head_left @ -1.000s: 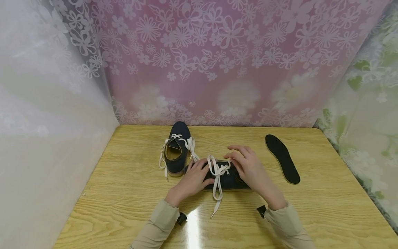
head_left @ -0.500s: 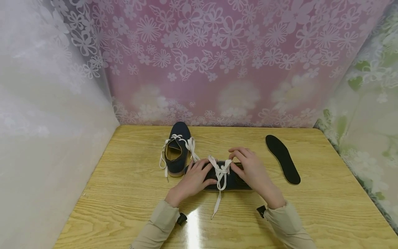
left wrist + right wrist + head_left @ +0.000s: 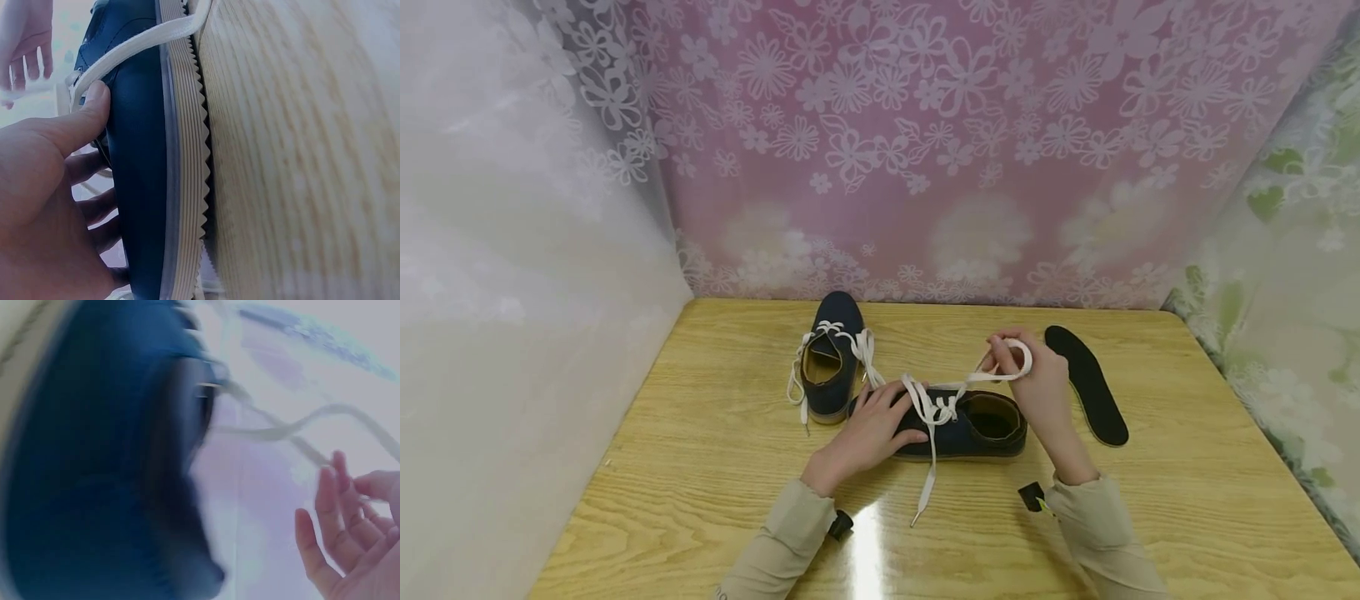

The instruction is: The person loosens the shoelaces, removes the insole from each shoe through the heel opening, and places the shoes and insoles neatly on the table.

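Note:
A navy sneaker (image 3: 955,437) with white laces lies crosswise at the front middle, toe to the left. My left hand (image 3: 870,432) holds its toe end from above, thumb on the near side and fingers across the top. In the left wrist view, that thumb (image 3: 87,119) touches the upper beside a lace strand. Right of the laces, my right hand (image 3: 1036,379) pinches a white shoelace (image 3: 981,378), raised and looped above the shoe opening. The right wrist view is blurred, but shows the lace (image 3: 269,432) running from the eyelets to my fingertips.
Another navy sneaker (image 3: 831,392) stands behind and left, toe away, its laces loose. A black insole (image 3: 1093,392) lies on the wooden table (image 3: 700,467) at the right. Patterned sheets (image 3: 880,150) hang around the back and sides.
My right hand has taken hold of the lace and pulled it to the right and up, off the knot area. The sneaker's opening is now uncovered. The left hand stays on the toe.

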`<action>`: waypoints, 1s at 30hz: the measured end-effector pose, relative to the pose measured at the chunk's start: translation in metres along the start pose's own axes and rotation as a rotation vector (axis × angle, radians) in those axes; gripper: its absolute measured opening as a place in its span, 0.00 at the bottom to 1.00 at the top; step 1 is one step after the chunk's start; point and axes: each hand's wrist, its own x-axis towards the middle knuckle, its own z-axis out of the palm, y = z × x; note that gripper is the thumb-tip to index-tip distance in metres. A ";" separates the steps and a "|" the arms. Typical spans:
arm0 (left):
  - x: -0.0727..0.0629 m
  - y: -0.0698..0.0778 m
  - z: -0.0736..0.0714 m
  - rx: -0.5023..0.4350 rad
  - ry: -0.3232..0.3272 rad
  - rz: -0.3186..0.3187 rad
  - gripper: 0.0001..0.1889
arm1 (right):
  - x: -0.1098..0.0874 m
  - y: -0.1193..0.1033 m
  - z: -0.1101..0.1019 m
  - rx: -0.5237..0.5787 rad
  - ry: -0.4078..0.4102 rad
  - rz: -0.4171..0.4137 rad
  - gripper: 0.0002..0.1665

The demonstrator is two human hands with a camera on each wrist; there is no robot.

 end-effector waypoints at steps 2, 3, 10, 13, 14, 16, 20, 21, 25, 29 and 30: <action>0.000 0.000 -0.001 -0.013 0.005 0.008 0.38 | 0.006 0.000 -0.003 0.100 -0.006 0.065 0.10; 0.000 0.000 0.000 -0.019 0.008 0.012 0.38 | 0.009 0.000 -0.004 0.123 -0.014 0.093 0.11; 0.000 0.000 0.001 -0.035 0.010 0.013 0.38 | 0.009 0.006 -0.007 -0.073 -0.132 0.163 0.19; 0.000 0.000 0.001 -0.036 0.007 0.008 0.38 | 0.003 0.009 -0.005 -0.127 -0.146 0.128 0.21; 0.000 0.000 0.001 -0.034 0.007 0.008 0.38 | 0.002 0.010 -0.005 -0.153 -0.145 0.107 0.21; 0.000 0.001 0.000 -0.032 0.010 0.008 0.38 | 0.000 0.010 -0.003 -0.222 -0.133 0.058 0.22; 0.000 0.001 -0.001 -0.032 0.015 0.011 0.38 | -0.002 0.010 -0.001 -0.365 -0.114 -0.036 0.21; 0.000 0.001 -0.001 -0.035 0.018 0.013 0.37 | -0.002 0.010 0.000 -0.382 -0.130 -0.062 0.20; 0.000 0.001 -0.001 -0.039 0.007 0.003 0.37 | -0.003 0.008 0.001 -0.391 -0.317 -0.191 0.14; 0.000 0.001 -0.002 -0.035 0.001 -0.002 0.37 | -0.006 0.008 0.006 -0.367 -0.534 -0.295 0.11; 0.001 0.001 -0.002 -0.033 0.003 0.000 0.37 | -0.006 0.009 0.008 -0.362 -0.561 -0.309 0.10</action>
